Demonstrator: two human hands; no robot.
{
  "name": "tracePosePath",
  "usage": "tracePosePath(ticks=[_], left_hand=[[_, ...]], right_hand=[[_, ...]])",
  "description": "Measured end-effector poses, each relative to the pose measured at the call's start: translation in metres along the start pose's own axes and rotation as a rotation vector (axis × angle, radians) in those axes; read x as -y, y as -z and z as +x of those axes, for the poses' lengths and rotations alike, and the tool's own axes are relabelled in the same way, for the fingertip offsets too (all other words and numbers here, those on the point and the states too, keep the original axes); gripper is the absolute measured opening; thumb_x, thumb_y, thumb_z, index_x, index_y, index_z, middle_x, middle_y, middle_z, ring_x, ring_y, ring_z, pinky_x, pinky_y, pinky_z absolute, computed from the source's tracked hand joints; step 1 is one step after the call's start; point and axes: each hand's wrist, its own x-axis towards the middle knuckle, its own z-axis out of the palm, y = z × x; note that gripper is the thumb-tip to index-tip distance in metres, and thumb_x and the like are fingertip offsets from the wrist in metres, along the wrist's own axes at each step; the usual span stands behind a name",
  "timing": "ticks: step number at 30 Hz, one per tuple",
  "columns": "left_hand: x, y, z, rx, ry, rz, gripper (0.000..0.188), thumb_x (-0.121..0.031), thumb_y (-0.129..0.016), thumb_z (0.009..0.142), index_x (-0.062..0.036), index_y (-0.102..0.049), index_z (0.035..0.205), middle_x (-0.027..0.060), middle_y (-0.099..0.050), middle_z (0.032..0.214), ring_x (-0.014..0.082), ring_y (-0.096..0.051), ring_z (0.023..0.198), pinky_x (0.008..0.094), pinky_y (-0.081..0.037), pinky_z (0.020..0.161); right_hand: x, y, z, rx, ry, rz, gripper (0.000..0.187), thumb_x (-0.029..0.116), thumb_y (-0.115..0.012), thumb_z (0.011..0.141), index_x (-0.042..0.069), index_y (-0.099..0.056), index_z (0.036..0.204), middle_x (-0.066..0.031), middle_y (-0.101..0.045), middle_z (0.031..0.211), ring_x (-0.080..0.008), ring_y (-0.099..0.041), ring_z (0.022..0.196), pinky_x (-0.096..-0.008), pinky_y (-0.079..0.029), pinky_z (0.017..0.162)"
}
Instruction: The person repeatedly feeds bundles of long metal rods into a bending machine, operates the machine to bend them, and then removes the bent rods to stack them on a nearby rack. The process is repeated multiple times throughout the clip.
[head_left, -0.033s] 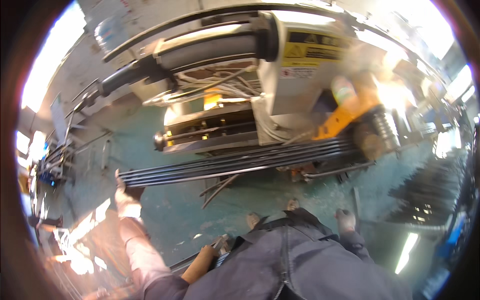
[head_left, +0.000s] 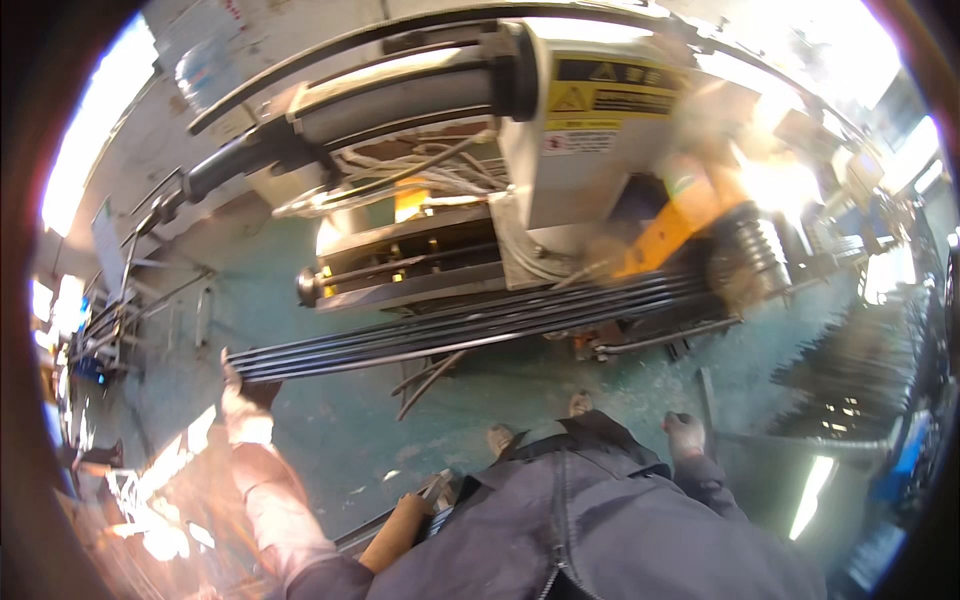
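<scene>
Rods [head_left: 460, 334] look unmoved against the machine [head_left: 570, 185]; left hand [head_left: 238, 402] still at their ends, right hand [head_left: 685, 436] still hanging free. Can't tell either's finger closure.

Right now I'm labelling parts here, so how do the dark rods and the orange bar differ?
The dark rods lie several side by side; the orange bar is single. The rods look long and thin, the bar shorter and broader. The bar slants more steeply. Both rise toward the picture's right.
</scene>
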Motion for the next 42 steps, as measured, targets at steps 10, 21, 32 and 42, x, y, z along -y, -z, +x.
tracePosePath(ticks=[10,21,32,42], left_hand=[[0.175,-0.032,-0.093,-0.112,0.003,0.352,0.039,-0.042,-0.072,0.106,-0.0183,-0.078,0.136,0.0094,-0.078,0.136,0.035,-0.073,0.126,0.0546,-0.057,0.114],[0.392,-0.134,-0.167,0.236,-0.504,1.521,0.029,-0.025,-0.073,0.098,-0.0153,-0.082,0.124,0.0099,-0.08,0.125,0.0332,-0.074,0.119,0.0499,-0.059,0.105],[0.419,-0.129,-0.21,0.543,-0.724,1.788,0.04,-0.014,-0.084,0.095,-0.0064,-0.075,0.132,0.0125,-0.082,0.129,0.0307,-0.079,0.118,0.0427,-0.063,0.1],[0.442,-0.15,-0.224,0.954,-1.128,2.03,0.026,-0.029,-0.076,0.101,-0.0051,-0.073,0.109,0.0145,-0.078,0.111,0.0328,-0.075,0.107,0.0451,-0.062,0.091]], right_hand=[[0.046,-0.008,0.082,0.18,0.196,-0.078,0.047,0.047,-0.068,0.101,0.003,-0.085,0.1,-0.0247,-0.082,0.099,-0.0421,-0.08,0.103,-0.0487,-0.058,0.094],[-0.011,0.069,0.267,0.384,0.076,-0.231,0.046,0.044,-0.069,0.103,0.002,-0.083,0.118,-0.0245,-0.083,0.117,-0.0382,-0.078,0.12,-0.0464,-0.057,0.105],[-0.053,0.04,0.311,0.44,0.257,-0.231,0.047,0.041,-0.072,0.103,0.001,-0.083,0.126,-0.0235,-0.084,0.121,-0.0379,-0.079,0.121,-0.0427,-0.058,0.106],[-0.049,0.113,0.127,0.31,-0.059,-0.041,0.052,0.044,-0.075,0.104,0.0,-0.082,0.13,-0.0243,-0.083,0.127,-0.0394,-0.078,0.124,-0.0448,-0.057,0.109]])
